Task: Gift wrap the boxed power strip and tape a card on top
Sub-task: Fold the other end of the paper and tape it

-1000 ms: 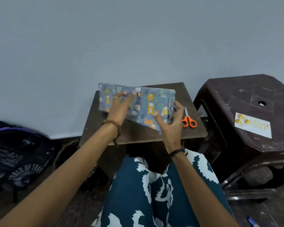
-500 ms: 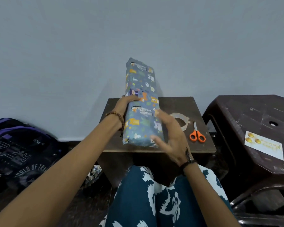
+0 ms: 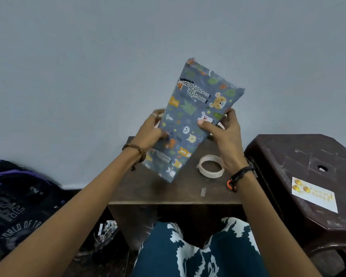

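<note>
Wrapped box [image 3: 190, 120] tilted between left hand [image 3: 151, 132] and right hand [image 3: 227, 134].

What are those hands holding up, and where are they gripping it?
The wrapped box, lifted off the small table and tilted. The left hand grips its left long edge, the right hand its right long edge.

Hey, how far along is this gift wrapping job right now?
Mostly wrapped: the wrapped box is covered in animal-print paper, though its top end looks loose and open. Both the left hand and right hand hold it above the small table. Left: closing that end with the tape roll, then taping on the card, lying on the stool.
</note>
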Available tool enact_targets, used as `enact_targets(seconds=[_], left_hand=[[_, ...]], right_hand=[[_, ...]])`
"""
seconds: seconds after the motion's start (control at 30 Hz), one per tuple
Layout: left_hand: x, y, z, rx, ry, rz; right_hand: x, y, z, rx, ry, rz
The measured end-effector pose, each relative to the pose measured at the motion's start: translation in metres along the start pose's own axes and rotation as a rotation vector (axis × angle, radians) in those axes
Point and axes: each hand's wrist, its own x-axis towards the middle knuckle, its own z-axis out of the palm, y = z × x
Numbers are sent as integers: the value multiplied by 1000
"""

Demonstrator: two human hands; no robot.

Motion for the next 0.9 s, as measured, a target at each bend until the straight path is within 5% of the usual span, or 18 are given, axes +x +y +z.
enact_targets(seconds=[0.1, 0.23, 0.37, 0.63, 0.9], left_hand=[[-1, 33, 11, -153, 61, 92], [-9, 55, 19, -640, 89, -132], [-4, 49, 0, -746, 0, -237], [-1, 27, -10, -40, 23, -241], [-7, -13, 48, 627, -138, -281]], right_hand=[[-9, 0, 14, -1, 64, -130], [-20, 14, 27, 11, 89, -233], [-32, 43, 26, -86, -69, -368], [-53, 85, 5, -477, -368, -222], [-81, 103, 0, 67, -177, 235]])
